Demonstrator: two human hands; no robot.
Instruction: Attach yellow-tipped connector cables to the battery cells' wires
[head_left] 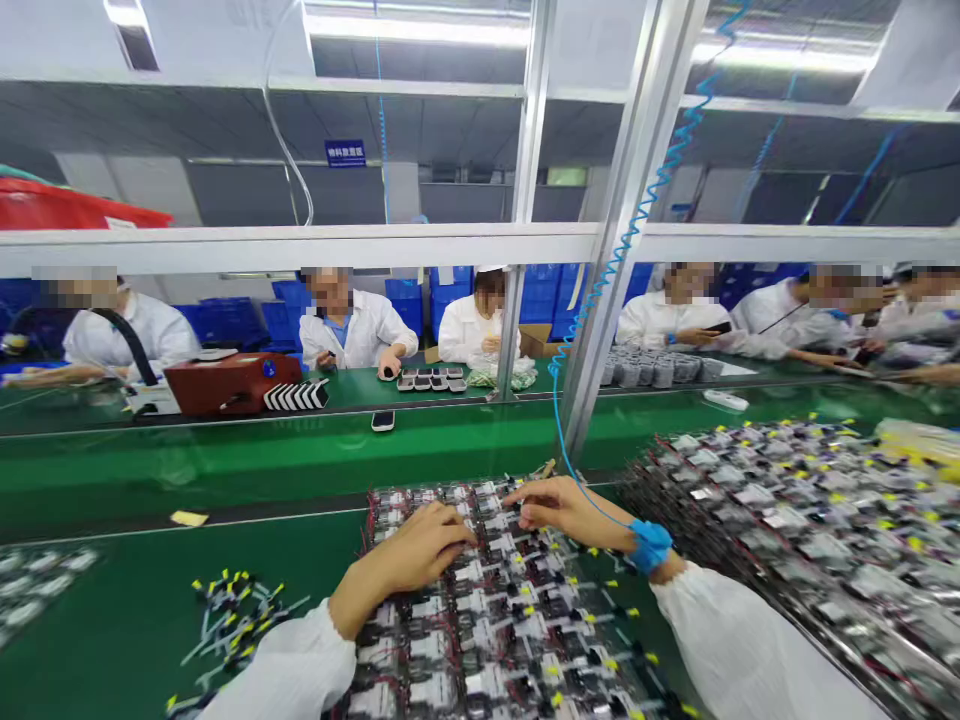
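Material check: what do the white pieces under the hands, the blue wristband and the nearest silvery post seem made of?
White pieces: probably plastic, pale and opaque, though blur leaves this open.
Blue wristband: fabric or thin plastic, perhaps; it looks soft and bunched.
Nearest silvery post: likely aluminium, smooth, with lengthwise lines and bright highlights.

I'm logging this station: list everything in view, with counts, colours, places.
Wired assemblies: many, white and dark, centre, right
Loose leads: many, yellow tips, left
Slip: one, yellow, left
Conveyor belt: one, green, middle
Device: one, black and white, belt
Case: one, red, far bench
Cylinders: many, grey, far bench
Co-workers: at least six, white coats, opposite
Crates: several, blue, behind them
Coiled cords: several, blue, overhead
Wrist strap: one, blue, right wrist
Left hand: one, white sleeve, over assemblies
Right hand: one, white sleeve, over assemblies
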